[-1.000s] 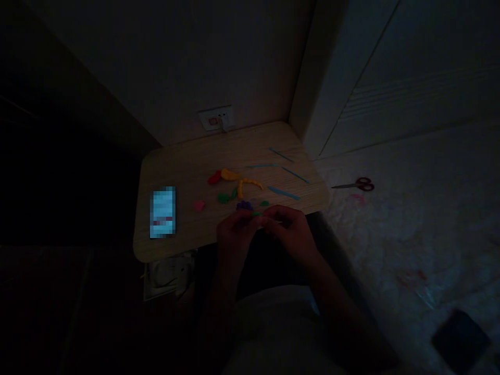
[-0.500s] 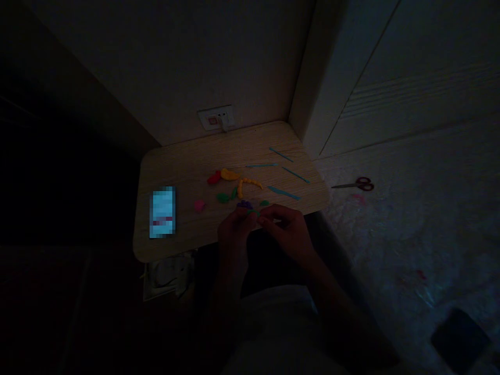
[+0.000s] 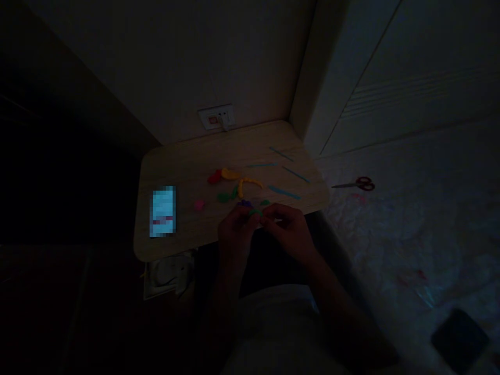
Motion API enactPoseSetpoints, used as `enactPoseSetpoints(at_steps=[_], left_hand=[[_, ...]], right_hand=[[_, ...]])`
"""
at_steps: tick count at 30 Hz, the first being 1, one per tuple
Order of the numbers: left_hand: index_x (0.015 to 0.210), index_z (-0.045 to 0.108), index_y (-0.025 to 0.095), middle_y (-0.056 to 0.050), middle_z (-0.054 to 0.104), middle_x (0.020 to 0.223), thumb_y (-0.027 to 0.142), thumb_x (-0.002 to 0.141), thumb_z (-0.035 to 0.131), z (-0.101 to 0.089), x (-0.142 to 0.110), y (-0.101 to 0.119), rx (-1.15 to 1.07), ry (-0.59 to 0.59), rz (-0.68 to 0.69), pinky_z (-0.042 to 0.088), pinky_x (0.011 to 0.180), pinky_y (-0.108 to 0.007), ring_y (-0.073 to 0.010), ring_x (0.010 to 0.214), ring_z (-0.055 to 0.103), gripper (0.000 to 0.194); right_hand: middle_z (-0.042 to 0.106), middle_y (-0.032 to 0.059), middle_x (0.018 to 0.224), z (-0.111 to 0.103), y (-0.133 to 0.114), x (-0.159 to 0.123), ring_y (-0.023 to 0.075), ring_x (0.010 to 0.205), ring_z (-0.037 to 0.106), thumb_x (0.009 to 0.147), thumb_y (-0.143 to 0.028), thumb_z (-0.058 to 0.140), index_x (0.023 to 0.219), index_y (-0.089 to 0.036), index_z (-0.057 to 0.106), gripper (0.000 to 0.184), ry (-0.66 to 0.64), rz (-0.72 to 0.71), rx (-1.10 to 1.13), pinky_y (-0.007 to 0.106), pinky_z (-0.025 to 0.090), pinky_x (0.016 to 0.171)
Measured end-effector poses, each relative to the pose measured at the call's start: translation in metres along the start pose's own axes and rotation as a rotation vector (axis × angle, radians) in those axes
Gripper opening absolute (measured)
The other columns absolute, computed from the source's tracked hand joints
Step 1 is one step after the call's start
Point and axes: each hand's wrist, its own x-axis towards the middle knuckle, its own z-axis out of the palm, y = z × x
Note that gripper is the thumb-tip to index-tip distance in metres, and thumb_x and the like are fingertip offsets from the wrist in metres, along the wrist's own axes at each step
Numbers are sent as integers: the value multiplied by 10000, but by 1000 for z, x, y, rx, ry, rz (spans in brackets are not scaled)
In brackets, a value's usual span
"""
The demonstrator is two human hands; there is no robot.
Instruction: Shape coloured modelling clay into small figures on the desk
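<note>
A small strip of green modelling clay [image 3: 255, 212] is pinched between my left hand [image 3: 236, 227] and my right hand [image 3: 287, 225], which meet over the front edge of the small wooden table [image 3: 175, 161]. Just beyond the fingers lies a bumpy purple clay piece [image 3: 245, 203], partly hidden by my left hand. A flat green clay piece [image 3: 265, 202] rests beyond my right fingers. Farther back are a yellow clay strand [image 3: 252, 182], green clay leaves [image 3: 224, 197], a red clay lump [image 3: 214, 177] and an orange-yellow clay lump [image 3: 230, 174]. A pink clay ball [image 3: 199, 205] sits to the left.
Several blue modelling tools [image 3: 284, 192] lie on the table's right side. A lit phone [image 3: 163, 211] is at the left. Scissors [image 3: 364, 184] rest on the pale bedding [image 3: 390, 229] at right. A wall socket [image 3: 216, 117] with a plug is behind the table. The room is dark.
My left fingers have shifted slightly to the right, and more of the green clay strip shows between my hands. The other things on the table have stayed put.
</note>
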Motion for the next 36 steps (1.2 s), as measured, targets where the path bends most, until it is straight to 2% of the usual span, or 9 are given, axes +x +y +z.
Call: enactPoseSetpoints(at_steps=[4,9,15,23,26,31,36], left_hand=[[698,740,187,6,687,730,292,690,855,1,-1,-2,-86,-2,-57,512,733,-259,-145,735,632,156],[702,753,192,14,684,713,275,673,880,0,-3,-5,-109,0,-46,490,696,-237,-130,711,619,155],[838,784,200,-11,743,773,396,727,863,-2,-4,-7,-174,11,-62,515,703,-254,-147,719,657,239],[733,740,187,10,684,730,281,693,861,-1,-2,-3,-63,23,-17,496,703,-246,-137,716,625,159],[718,732,189,12,677,719,299,689,871,-1,-3,-3,-60,22,-16,497,706,-253,-140,708,627,179],[926,785,198,-47,756,879,472,751,845,-2,-4,0,-206,-8,-53,539,725,-281,-168,758,681,331],[941,794,221,-33,766,885,410,755,876,-2,-3,1,-206,-29,49,549,700,-260,-144,726,689,277]], right_hand=[[684,8,750,-1,-1,-1,148,682,613,817,-284,732,802,-204,738,82,-23,7,23,242,456,576],[652,-4,715,-1,-2,-1,133,637,570,832,-304,730,792,-206,724,106,-15,21,55,233,417,541],[611,-22,649,0,-8,-1,119,583,526,838,-327,724,773,-199,706,145,-5,44,92,231,406,531],[611,-16,661,-1,-6,-1,125,611,533,826,-298,709,754,-206,704,117,0,38,50,233,391,532],[617,-18,664,-1,-8,-1,122,601,529,817,-313,716,743,-209,699,128,2,59,77,233,393,527],[597,-37,607,-2,-11,-1,104,538,510,787,-336,739,716,-207,675,161,-9,153,210,221,389,495],[630,-30,626,-3,-8,0,95,519,521,759,-345,757,718,-201,679,169,-18,205,301,206,363,462]])
